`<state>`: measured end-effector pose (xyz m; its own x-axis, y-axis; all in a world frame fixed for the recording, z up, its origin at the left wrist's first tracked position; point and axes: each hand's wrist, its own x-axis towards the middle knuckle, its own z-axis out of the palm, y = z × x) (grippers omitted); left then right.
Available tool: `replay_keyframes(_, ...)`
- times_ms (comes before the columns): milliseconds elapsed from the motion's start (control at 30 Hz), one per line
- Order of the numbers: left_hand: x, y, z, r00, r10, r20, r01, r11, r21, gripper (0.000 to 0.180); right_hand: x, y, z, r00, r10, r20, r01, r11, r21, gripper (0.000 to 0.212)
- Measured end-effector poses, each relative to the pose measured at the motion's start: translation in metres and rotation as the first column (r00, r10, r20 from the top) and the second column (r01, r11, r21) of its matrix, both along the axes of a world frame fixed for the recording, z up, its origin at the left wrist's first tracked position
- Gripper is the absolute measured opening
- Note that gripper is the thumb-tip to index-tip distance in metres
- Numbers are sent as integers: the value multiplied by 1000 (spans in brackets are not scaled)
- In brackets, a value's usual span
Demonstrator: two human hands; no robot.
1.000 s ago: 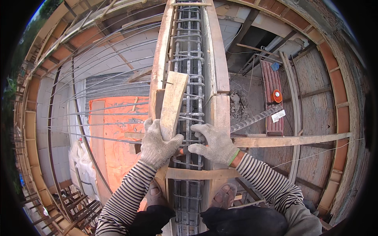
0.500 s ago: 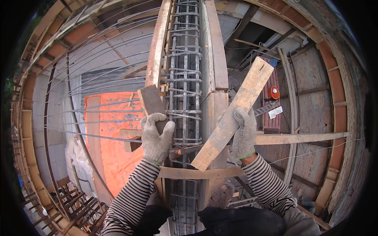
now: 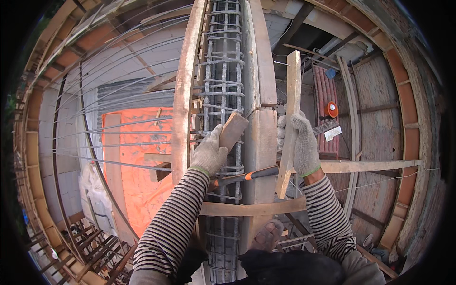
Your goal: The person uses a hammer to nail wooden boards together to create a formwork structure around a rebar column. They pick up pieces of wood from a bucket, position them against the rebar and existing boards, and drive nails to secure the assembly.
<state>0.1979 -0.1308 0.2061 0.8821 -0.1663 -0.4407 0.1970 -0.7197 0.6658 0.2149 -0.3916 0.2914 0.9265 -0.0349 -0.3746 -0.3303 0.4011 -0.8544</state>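
Note:
My left hand point(image 3: 209, 151), in a knitted glove, grips a short dark wood block point(image 3: 234, 129) over the rebar cage point(image 3: 223, 97). On the right, my gloved right hand point(image 3: 304, 145) is wrapped round a longer wooden board point(image 3: 293, 90), held nearly upright and edge-on beside the formwork's right side board point(image 3: 263, 142). A nail point(image 3: 281, 63) sticks out of that board near its top. Below my hands, a tool with a black and orange handle point(image 3: 261, 174) lies across the cage and the right side board; its far end is partly hidden by my left wrist.
The formwork's left side board point(image 3: 184, 85) runs alongside the cage. A wooden strip point(image 3: 254, 209) crosses it near my feet. Thin steel bars point(image 3: 123, 132) reach out over an orange sheet point(image 3: 142, 175) at left. A timber point(image 3: 365, 166) extends right, below red corrugated pieces point(image 3: 324, 90).
My left hand has moved right with the block, from the left side board to over the cage. My right hand has turned the board from slanted and face-up to nearly upright and edge-on.

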Motion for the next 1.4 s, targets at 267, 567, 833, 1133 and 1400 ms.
replay_keyframes(267,-21,-6,-1,975,3,222,-56,971,232,63,19,25,2,999,-10,-39,-7,910,-414,54)
replay_keyframes(567,-29,-10,52,976,89,199,-47,977,-209,72,5,38,-26,949,-314,28,315,947,-60,38)
replay_keyframes(833,-50,2,76,930,349,115,-319,922,-221,77,-3,83,-59,965,247,92,-253,965,67,36)
replay_keyframes(1133,-62,102,7,508,853,-117,-767,387,-512,28,65,110,-31,54,748,-662,-40,-661,-749,64)
replay_keyframes(1400,-72,76,-36,517,850,103,-714,494,-496,30,151,64,-33,634,758,-154,22,-217,-976,61)
